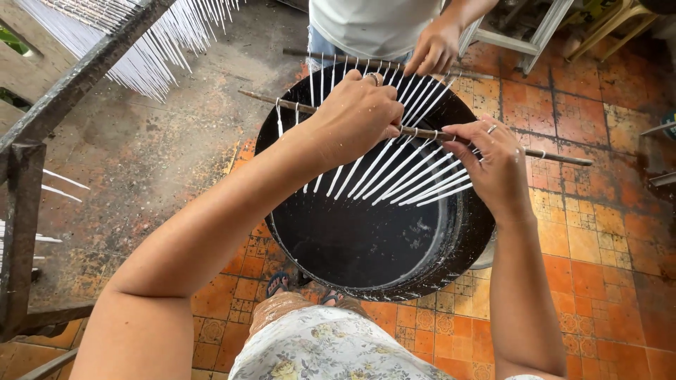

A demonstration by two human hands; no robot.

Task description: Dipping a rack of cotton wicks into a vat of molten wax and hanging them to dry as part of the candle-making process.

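My left hand [355, 116] and my right hand [496, 165] grip a thin wooden stick [563, 157] held level over a large black pot [465, 246]. Several thin white candles [401, 176] hang from the stick by their wicks, fanned out above the pot's dark liquid. My right hand pinches the stick just right of the candles; my left hand closes over it at the middle. Across the pot, another person's hand [435, 49] holds a second stick [303, 53] with more white candles.
A dark metal rack [42, 119] at the left carries rows of hanging white candles [151, 42]. Orange patterned floor tiles [598, 232] lie to the right, stained concrete to the left. A white stool frame [542, 35] stands behind the other person. My foot [278, 283] is by the pot.
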